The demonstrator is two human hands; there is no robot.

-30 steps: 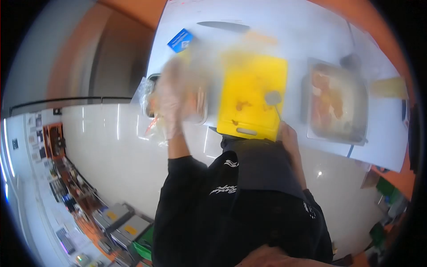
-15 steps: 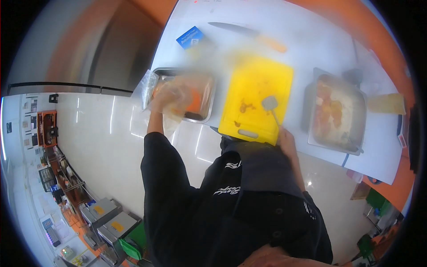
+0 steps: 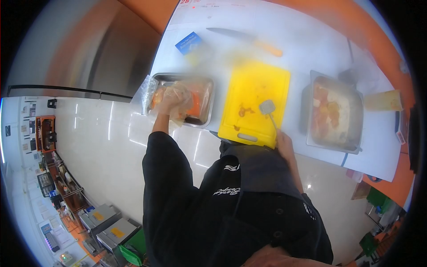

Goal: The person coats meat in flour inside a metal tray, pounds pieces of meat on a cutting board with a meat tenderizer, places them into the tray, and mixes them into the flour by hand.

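Note:
My left hand is over the steel tray at the left, with loose clear plastic around its fingers. Whether the plastic is a glove or a bag, and whether the fingers grip anything, is hidden. Orange food lies in that tray beside the hand. My right hand is closed around the handle of a meat mallet with a square, textured head. The mallet head is above the yellow cutting board, where small brownish-orange scraps lie.
A deep steel pan with pale orange pieces and whitish contents stands at the right. Beside it lies a yellowish cup. Behind the board rest a knife with a yellow handle and a blue box. A haze blurs part of the view.
My left hand and its plastic have settled over the left tray and look less smeared. The mallet stays over the board, with only a slight shift of the whole view.

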